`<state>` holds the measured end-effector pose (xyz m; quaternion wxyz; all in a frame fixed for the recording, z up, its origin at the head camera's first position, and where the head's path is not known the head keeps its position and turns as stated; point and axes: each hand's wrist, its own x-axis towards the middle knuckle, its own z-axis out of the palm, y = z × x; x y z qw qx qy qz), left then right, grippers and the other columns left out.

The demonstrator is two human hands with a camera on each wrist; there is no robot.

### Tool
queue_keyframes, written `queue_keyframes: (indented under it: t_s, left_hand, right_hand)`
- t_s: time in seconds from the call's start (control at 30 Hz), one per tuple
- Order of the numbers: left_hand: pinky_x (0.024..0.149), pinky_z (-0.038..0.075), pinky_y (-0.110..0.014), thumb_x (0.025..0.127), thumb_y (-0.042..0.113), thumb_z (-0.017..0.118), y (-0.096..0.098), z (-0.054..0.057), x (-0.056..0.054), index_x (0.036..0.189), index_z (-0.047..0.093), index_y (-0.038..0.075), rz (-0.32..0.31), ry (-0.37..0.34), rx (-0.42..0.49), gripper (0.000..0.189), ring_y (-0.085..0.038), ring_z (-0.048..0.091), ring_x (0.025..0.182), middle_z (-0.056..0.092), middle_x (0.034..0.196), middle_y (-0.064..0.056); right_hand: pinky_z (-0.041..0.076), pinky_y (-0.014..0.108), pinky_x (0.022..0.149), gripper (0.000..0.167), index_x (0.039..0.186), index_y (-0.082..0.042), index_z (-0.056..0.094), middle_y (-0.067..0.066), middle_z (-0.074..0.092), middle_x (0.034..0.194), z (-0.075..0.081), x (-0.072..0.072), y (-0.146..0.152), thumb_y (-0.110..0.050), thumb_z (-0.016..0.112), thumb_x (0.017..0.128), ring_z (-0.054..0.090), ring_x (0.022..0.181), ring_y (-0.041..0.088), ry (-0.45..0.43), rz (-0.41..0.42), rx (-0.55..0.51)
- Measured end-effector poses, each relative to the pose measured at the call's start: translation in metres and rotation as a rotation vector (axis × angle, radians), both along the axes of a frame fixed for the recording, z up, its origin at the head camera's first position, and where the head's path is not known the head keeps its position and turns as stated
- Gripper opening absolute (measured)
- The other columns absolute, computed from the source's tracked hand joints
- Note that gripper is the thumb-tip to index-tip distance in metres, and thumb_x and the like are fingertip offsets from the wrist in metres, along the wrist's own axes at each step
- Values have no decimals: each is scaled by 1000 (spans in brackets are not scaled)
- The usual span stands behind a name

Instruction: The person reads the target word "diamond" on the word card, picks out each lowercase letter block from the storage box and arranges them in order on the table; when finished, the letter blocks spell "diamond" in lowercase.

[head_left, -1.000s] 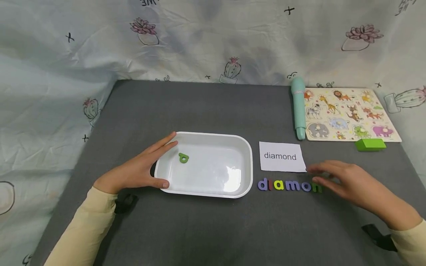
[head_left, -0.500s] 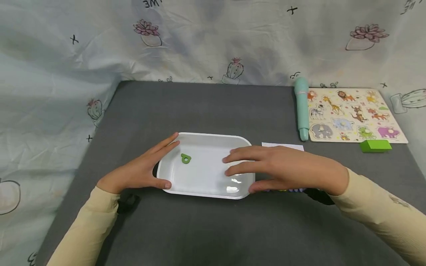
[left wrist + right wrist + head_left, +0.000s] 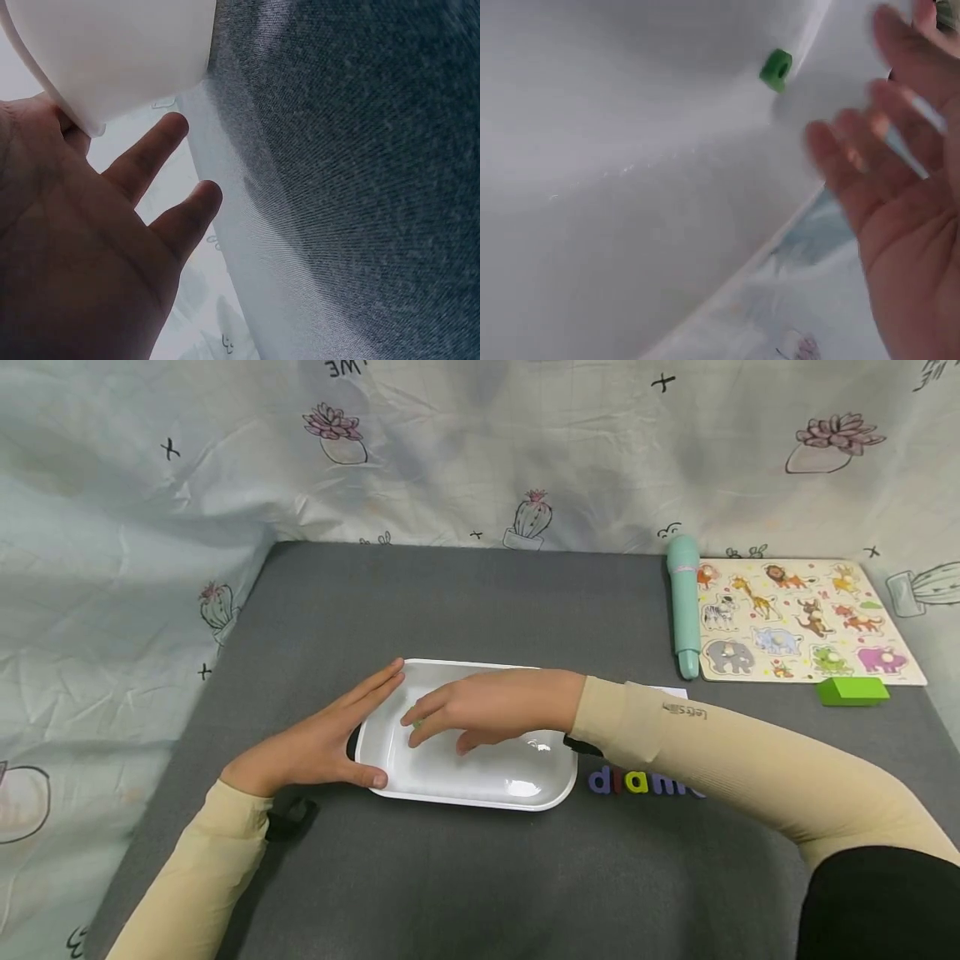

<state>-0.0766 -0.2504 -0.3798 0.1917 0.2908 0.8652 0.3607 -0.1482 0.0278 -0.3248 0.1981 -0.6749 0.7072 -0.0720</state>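
The white tray [image 3: 465,781] lies in the middle of the table. My left hand [image 3: 307,745] spans its left end, thumb on the near rim and straight fingers at the far corner. In the left wrist view, two outstretched fingers [image 3: 150,157] stand clear of the tray wall. My right hand [image 3: 495,706] is over the tray, holding nothing, fingers reaching toward a small green letter, round with a short stem [image 3: 778,70]. The letter lies on the tray floor near a side wall; in the head view my fingers mostly cover it.
Right of the tray, purple, red and yellow letters [image 3: 636,782] stand in a row, partly hidden by my right sleeve, as is a white card [image 3: 672,692]. Behind are a turquoise pen-like stick [image 3: 683,610], an animal puzzle board [image 3: 798,677] and a green block [image 3: 852,691].
My right hand has left the green n at the row's end and swung left over the tray to the green letter. My left hand has stayed on the tray.
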Motion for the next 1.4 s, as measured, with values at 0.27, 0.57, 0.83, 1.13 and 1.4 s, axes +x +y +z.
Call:
queue_keyframes:
  t_s: [0.27,0.57,0.83,1.13,1.4]
  left_hand:
    - [116,21,-43,79,35,89,-1,-1,0,165,5,20,-4,-6,2,121,-20,4,154,-6,170,8]
    - [115,19,-25,80,36,89,1,1,-1,165,6,21,-7,-3,5,119,-19,6,154,-5,170,8]
    - [115,21,-31,79,37,89,0,1,0,165,5,21,-5,14,-19,121,-20,6,154,-5,170,8]
    - [114,17,-22,79,37,89,1,-2,0,165,6,21,-7,15,-8,121,-19,6,154,-5,170,8]
    - [112,13,-15,79,36,89,0,-5,-1,165,7,19,-13,37,12,120,-20,5,154,-4,170,6]
  right_hand:
    - [43,28,102,50,143,-17,60,4,48,153,-26,-12,-39,-9,72,96,53,132,19,109,8,88]
    - [45,27,85,23,107,-16,75,0,68,105,-46,-15,-48,-2,73,89,61,94,15,255,24,-53]
    - [48,24,76,23,108,-17,75,-3,65,104,-29,2,-35,-5,78,88,63,83,13,116,-53,-11]
    - [50,22,79,17,106,-14,74,-10,71,101,51,16,54,-3,74,93,62,88,2,-175,-88,-268]
    - [50,14,72,24,109,-25,75,-17,71,100,71,35,181,-12,80,90,66,85,-3,-49,-366,-449]
